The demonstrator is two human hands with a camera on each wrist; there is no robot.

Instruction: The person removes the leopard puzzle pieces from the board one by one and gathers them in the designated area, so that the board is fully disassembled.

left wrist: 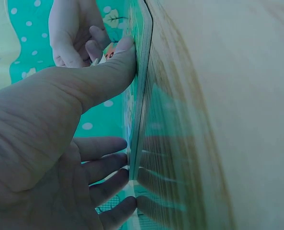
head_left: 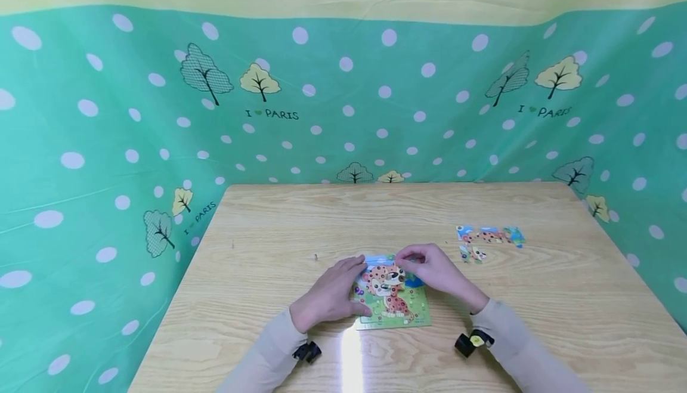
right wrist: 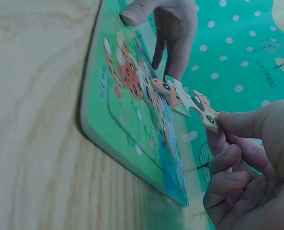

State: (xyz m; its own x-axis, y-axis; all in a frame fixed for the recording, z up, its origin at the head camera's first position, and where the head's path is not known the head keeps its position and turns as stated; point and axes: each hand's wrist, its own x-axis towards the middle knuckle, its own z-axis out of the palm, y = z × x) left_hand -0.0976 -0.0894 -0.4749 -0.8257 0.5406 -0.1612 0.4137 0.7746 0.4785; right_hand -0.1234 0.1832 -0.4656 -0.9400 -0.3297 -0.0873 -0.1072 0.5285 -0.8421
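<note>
A jigsaw puzzle board (head_left: 383, 323) with a spotted leopard picture lies flat on the table between the hands. My left hand (head_left: 330, 294) rests at its left side, the fingers nearly straight. In the left wrist view the left thumb (left wrist: 108, 72) presses on the board's face near its edge. My right hand (head_left: 432, 268) is over the board's upper right part. Between its thumb and forefinger it pinches a spotted puzzle piece (right wrist: 187, 101), held tilted just above the picture; the remaining fingers are curled. The hands hide parts of the board's edges.
Several loose puzzle pieces (head_left: 487, 237) lie on the wooden table (head_left: 257, 250) to the right, beyond the right hand. A polka-dot curtain (head_left: 343, 101) stands behind the table and at both sides.
</note>
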